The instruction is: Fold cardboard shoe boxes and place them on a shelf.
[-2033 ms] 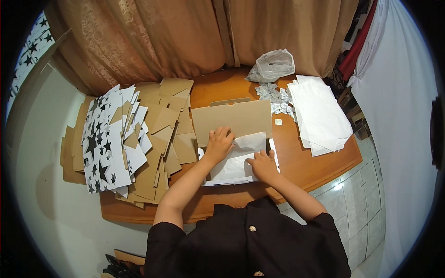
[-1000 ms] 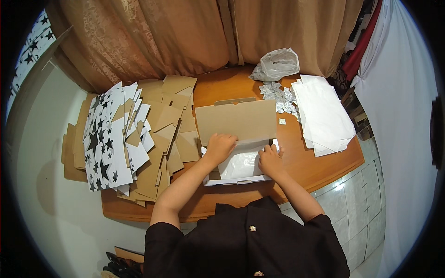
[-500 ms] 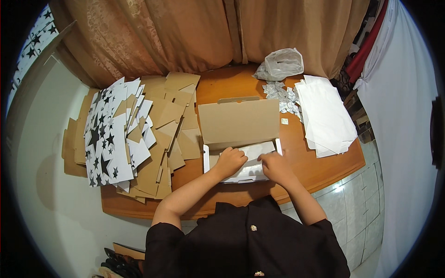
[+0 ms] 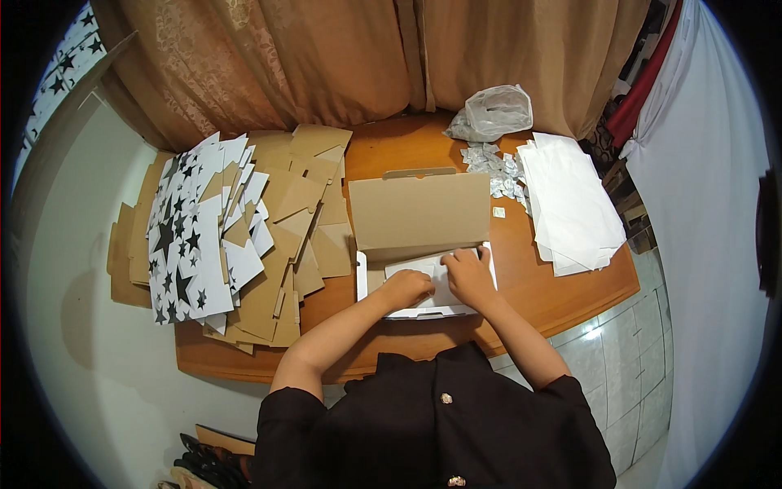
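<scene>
An open cardboard box point(image 4: 420, 213) stands before me, brown inside and white outside, its lid raised at the far side. White paper point(image 4: 441, 291) lies folded inside it. Over the left part of the paper, my left hand point(image 4: 409, 288) is closed, its fingers curled down onto the sheet. My right hand point(image 4: 468, 275) is at the paper's right part, near the box's right wall, fingers bent down on it. The fingertips of both hands are partly hidden.
On the left lie stacked flat box blanks point(image 4: 281, 191), some star-printed point(image 4: 183, 244). White sheets point(image 4: 574, 204) are piled on the right. Small silvery packets point(image 4: 498, 173) spill near a clear plastic bag point(image 4: 498, 112); a single packet point(image 4: 498, 212) lies beside the box. All rest on a wooden table point(image 4: 533, 285).
My right hand has moved leftward and slightly away from me over the paper. My left hand has shifted slightly nearer. The paper now lies flatter inside the box.
</scene>
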`<state>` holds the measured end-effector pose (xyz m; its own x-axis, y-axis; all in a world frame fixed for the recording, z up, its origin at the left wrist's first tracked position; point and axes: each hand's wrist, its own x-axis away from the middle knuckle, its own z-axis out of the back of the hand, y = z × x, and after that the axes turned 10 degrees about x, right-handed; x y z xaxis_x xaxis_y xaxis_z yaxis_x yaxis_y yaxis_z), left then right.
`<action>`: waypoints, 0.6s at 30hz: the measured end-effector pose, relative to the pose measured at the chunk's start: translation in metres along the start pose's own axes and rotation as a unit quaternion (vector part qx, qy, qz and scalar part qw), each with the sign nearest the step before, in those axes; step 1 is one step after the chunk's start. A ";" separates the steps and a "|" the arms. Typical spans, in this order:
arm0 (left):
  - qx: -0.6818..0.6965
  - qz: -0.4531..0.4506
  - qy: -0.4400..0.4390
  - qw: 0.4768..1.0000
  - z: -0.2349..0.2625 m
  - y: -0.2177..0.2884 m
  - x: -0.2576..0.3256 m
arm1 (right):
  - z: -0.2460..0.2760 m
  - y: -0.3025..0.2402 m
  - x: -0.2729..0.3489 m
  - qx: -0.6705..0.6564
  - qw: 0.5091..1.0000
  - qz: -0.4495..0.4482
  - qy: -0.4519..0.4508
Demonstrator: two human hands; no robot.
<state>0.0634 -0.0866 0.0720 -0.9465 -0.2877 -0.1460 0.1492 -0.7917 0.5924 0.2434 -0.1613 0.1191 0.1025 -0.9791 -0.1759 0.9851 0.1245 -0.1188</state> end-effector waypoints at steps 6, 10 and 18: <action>0.049 0.063 -0.077 0.994 0.009 0.000 0.006 | -0.033 0.003 -0.001 0.032 0.996 0.062 -0.063; 0.055 0.038 -0.017 0.998 0.040 0.014 0.017 | -0.009 0.007 0.006 -0.062 0.995 0.045 -0.064; -0.036 0.166 0.527 0.833 0.098 0.012 0.011 | 0.039 0.026 -0.012 -0.204 0.967 -0.101 0.114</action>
<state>0.0264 -0.0465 0.1546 -0.0798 -0.7804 -0.6202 0.4049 -0.5939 0.6952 0.2734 -0.1527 0.1566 -0.1651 -0.9352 -0.3133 0.8402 0.0330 -0.5413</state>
